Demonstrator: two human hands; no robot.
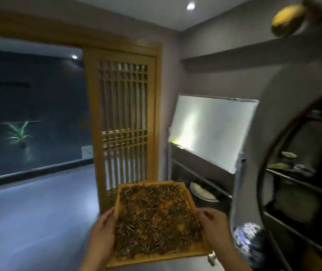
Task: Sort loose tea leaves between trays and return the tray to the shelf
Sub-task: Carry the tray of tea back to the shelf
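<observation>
Both of your hands, left hand and right hand, were clamped on the side rims of the tray, held level between them, where any tilt could have spilled the tea leaves heaped between your grips.

The room is dimly lit. Light is supplied by a recessed ceiling lamp, whose reflection is seen in the dark window. Strong glare is noted on the tilted white board above the right hand. A pale sheen is cast on the floor beside the left hand. Heavy motion blur is observed throughout, worst on the shelf at the right edge, where lines are bent by wide-angle distortion.
</observation>
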